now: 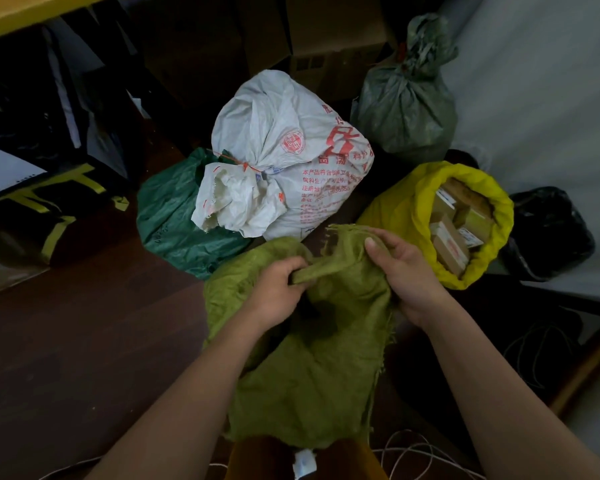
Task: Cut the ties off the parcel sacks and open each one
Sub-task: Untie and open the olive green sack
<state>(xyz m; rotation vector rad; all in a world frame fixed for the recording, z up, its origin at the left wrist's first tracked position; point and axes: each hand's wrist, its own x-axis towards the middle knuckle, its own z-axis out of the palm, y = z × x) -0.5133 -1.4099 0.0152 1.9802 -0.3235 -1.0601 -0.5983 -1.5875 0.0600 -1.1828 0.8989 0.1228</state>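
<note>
Olive sack mouth bunched between both grips, seemingly untied

Two forearms enter from the lower edge — both bare to the frame's limit, no sleeve in view. Left hand and right hand: bare, no gloves, rings, watch or bands visible. Nails short and unpainted — the right thumbnail shows plainly. Nothing worn is visible on either arm.
</note>
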